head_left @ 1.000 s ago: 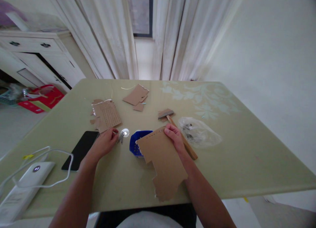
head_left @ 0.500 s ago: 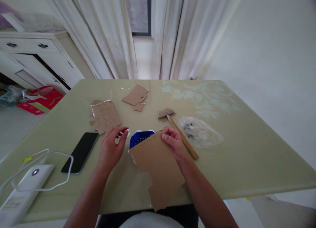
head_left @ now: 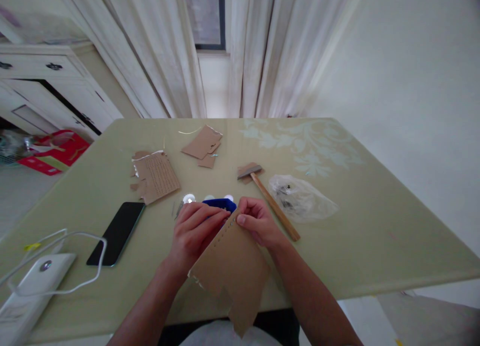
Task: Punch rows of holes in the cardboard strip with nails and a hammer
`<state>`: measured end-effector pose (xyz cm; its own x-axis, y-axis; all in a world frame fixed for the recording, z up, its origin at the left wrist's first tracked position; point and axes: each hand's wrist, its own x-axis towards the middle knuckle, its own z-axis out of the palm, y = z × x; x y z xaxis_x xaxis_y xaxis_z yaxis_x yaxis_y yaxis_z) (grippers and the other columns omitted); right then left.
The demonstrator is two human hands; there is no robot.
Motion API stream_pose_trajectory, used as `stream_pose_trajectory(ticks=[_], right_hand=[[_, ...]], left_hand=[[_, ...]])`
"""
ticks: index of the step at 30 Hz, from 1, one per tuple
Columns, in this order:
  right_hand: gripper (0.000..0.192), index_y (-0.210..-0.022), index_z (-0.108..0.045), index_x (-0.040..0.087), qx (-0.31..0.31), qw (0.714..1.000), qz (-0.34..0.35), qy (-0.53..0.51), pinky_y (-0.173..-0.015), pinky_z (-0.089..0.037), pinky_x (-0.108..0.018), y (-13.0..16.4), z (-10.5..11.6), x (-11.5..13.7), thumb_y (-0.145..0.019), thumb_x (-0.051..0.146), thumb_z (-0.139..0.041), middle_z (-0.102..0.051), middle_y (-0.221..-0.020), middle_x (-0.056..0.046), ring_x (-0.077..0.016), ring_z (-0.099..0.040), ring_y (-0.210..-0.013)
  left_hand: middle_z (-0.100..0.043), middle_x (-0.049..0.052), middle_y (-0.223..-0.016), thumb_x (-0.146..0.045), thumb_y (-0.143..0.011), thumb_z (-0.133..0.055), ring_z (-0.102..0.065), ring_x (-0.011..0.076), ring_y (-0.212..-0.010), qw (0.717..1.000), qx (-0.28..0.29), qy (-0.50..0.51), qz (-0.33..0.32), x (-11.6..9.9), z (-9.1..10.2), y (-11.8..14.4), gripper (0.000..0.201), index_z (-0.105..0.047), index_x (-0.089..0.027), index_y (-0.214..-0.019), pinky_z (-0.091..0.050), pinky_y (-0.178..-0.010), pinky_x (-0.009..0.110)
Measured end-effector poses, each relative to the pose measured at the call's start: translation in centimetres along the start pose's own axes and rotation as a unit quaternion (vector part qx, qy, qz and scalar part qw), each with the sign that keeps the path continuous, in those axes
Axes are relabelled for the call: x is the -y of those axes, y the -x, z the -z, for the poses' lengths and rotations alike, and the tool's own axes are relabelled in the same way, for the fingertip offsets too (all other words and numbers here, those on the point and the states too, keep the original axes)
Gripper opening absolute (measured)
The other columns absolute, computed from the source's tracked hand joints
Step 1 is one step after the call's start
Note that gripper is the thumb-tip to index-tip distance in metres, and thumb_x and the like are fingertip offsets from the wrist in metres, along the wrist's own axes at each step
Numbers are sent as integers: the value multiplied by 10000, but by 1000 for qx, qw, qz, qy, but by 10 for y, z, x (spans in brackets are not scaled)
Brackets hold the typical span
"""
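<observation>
Both hands meet over a torn sheet of brown card near the front edge of the table. The card is flat, matte and stiff, with a ragged, stepped lower edge that hangs past the table front and a row of small punched holes along its upper left edge. The left hand lies palm down, fingers curled together over that holed edge, its grip closed on the card's upper corner; whether it pinches anything small there cannot be told. The right hand comes in from the right, knuckles up, thumb and fingers pinching the card's top edge in a tight grip. Both forearms rise bare from the bottom of the view.

Just behind the hands sits a blue plastic tub, partly hidden by the fingers, with a small round silvery piece and thin metal bits beside it. A hammer with a slim wooden handle and a grey metal head lies aslant to the right, its handle close to the right wrist. Beyond it is a crumpled clear bag holding small dark items. More card scraps lie farther back on the smooth, pale green table, one printed with fine lines. A glossy black phone lies flat on the left, and a white cable loops near it.
</observation>
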<state>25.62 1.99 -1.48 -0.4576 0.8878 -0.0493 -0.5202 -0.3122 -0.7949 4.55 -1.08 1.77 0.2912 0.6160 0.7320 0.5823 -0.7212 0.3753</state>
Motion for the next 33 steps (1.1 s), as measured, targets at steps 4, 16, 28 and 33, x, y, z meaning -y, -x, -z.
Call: stream_pose_trajectory(ticks=[4, 16, 28, 33], right_hand=[[502, -773, -634, 200, 7, 999, 14, 46, -557, -397, -200, -1, 0, -3, -758, 504, -1034, -659, -699, 30, -96, -525, -576], [517, -756, -617, 214, -66, 995, 21, 67, -505, -344, -210, 0, -7, -1, -762, 562, -1000, -639, -670, 34, -97, -481, -526], [470, -711, -648, 200, 9, 978, 70, 198, -547, -313, -246, 1, -7, 1, -858, 558, -914, -571, -632, 25, -113, -421, -573], [431, -713, -655, 195, 39, 972, 39, 228, -542, -295, -247, 3, -1, 5, -822, 487, -952, -579, -626, 25, -109, -411, -568]], left_hand=[[-860, 41, -1086, -322, -1136, -591, -740, 232, -940, 999, 2, -20, -25, -4, 7, 2, 238, -787, -276, -1263, -568, -841, 413], [-824, 77, -1184, -355, -1123, -610, -760, 208, -982, 975, -35, 7, 221, 22, 29, 1, 315, -703, -230, -1395, -626, -890, 355], [-602, 16, -733, -297, -1169, -511, -549, 231, -701, 953, 154, -255, -63, -32, 15, -16, 367, -585, -239, -814, -405, -703, 412], [-596, -4, -738, -127, -1125, -558, -521, 204, -675, 957, 156, -211, -126, -26, 19, -12, 311, -569, -224, -830, -372, -665, 395]])
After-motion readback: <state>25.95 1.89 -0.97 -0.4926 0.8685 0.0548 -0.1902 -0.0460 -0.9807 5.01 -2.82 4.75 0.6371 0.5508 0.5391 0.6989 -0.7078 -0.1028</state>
